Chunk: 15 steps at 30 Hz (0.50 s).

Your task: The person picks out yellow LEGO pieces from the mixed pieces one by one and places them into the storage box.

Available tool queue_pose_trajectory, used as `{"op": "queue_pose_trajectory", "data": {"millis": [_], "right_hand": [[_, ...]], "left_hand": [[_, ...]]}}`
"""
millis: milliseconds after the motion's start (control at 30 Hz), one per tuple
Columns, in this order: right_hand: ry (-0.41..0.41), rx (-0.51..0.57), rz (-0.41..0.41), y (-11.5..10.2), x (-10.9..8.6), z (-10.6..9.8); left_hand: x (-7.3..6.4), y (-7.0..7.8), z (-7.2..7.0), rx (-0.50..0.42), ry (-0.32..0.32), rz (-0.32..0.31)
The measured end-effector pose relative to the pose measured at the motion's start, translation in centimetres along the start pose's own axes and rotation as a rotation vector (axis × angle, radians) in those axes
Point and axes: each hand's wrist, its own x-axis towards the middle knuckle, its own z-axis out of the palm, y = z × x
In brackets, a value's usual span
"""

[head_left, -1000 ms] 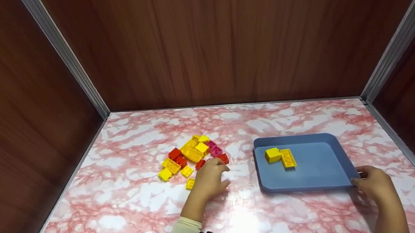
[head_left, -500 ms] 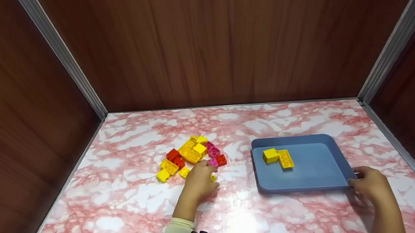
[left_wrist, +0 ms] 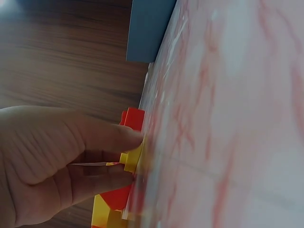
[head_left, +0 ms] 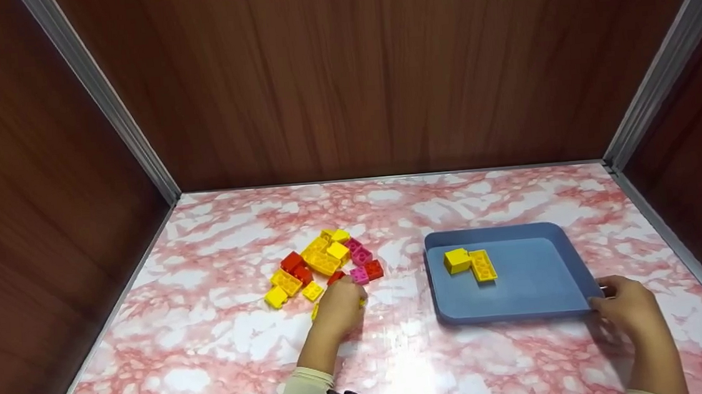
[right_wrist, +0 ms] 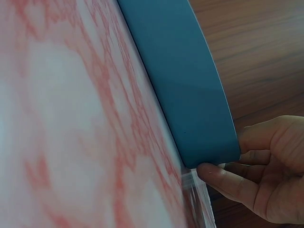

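Observation:
At the near edge of a heap of toy building bricks, my left hand [head_left: 339, 304] pinches a small yellow brick [left_wrist: 133, 158] between thumb and fingers, low over the tabletop. Most of that brick is hidden by the hand in the head view. Just beyond the fingers lie a pink brick [head_left: 359, 276] and a red brick [head_left: 373, 270]. My right hand [head_left: 632, 304] grips the near right corner of a blue-grey tray [head_left: 539, 282], thumb and fingers at its rim. Inside the tray sit a yellow block [head_left: 457, 261] and a longer yellow brick [head_left: 483, 265], side by side.
Several more yellow, red and magenta bricks [head_left: 362, 255] make up the heap left of the tray. The marbled red and white tabletop [head_left: 213, 352] is bounded by brown wood-grain panels [head_left: 379, 76] with grey metal corner strips [head_left: 112, 109].
My left hand has moved back slightly from the red and pink bricks and its fingers have closed on the small yellow brick. The right hand keeps its grip on the tray corner.

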Motion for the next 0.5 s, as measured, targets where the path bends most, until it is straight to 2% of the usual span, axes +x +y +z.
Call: {"op": "queue_pose_trajectory", "data": {"millis": [333,500], "right_hand": [[-0.009,-0.034,0.009,0.05,0.14,-0.06],[0.002,-0.031,0.006,-0.13,0.11,0.02]], "left_hand": [[-0.04,-0.04,0.04,0.022,0.019,0.025],[-0.11,-0.26,-0.02,0.033,0.065,0.064]]}}
